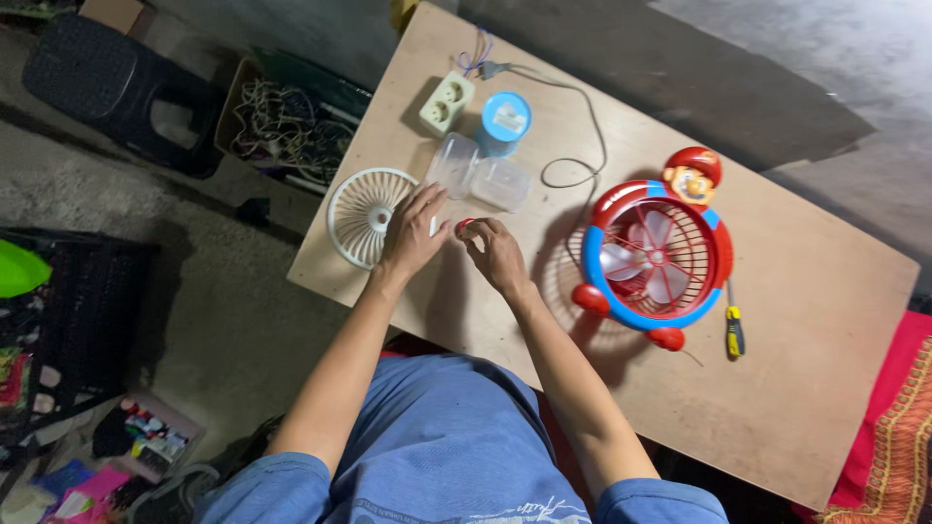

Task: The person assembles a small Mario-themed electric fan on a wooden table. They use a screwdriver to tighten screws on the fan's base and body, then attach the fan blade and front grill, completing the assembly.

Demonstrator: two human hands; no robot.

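My left hand (413,233) rests on the wooden table (815,320) with fingers spread, touching the edge of a white round fan grille (357,215). My right hand (493,254) pinches a small red part (465,225) between its fingertips, close to the left hand. Just beyond both hands lie two clear plastic containers (481,177). A red and blue toy-style fan (652,256) with a cartoon figure on top lies flat to the right, its pale blades exposed.
A white power socket (446,103) and a blue lidded tub (505,121) sit at the table's far side, with a grey cord (582,126) running to the fan. A yellow-handled screwdriver (735,328) lies right of the fan. A box of tangled wires (286,126) stands on the floor.
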